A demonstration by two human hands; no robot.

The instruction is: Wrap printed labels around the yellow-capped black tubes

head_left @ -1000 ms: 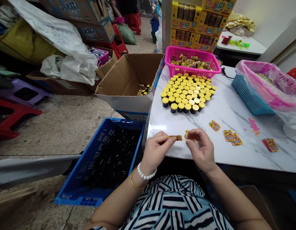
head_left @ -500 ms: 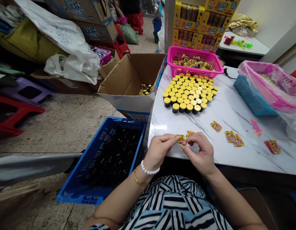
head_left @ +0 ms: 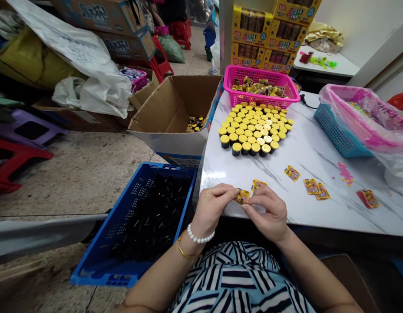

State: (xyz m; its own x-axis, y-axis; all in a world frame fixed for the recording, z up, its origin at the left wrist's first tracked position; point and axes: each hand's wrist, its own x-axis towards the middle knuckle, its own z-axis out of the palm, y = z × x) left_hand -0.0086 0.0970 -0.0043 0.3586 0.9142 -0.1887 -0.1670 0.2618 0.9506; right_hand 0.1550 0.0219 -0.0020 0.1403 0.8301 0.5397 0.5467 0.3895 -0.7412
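Note:
A small yellow printed card point(head_left: 243, 197) is held over the table's near edge. My left hand point(head_left: 216, 202) pinches its left end between thumb and fingers. My right hand point(head_left: 268, 212) has thumb and fingertips closed on its right end. Just beyond my right fingers lies another yellow label card point(head_left: 258, 184), partly hidden by them. Further right on the table are a single card point(head_left: 292, 173), an overlapping pair of cards point(head_left: 315, 189) and a small stack of cards point(head_left: 368, 198). Many small black cups with yellow lids point(head_left: 253, 128) stand grouped beyond my hands.
Behind the cups sits a pink basket point(head_left: 232, 92) of wrapped cups. Bright pink bits point(head_left: 345, 173) lie near a blue basket point(head_left: 341, 132) with a plastic-lined pink one on it. At left stand an open carton point(head_left: 165, 108) and a blue crate point(head_left: 105, 237) of black pieces.
The view has shifted slightly. Both hands stay at the near edge, still on the card, and my right fingers have closed in on its right end.

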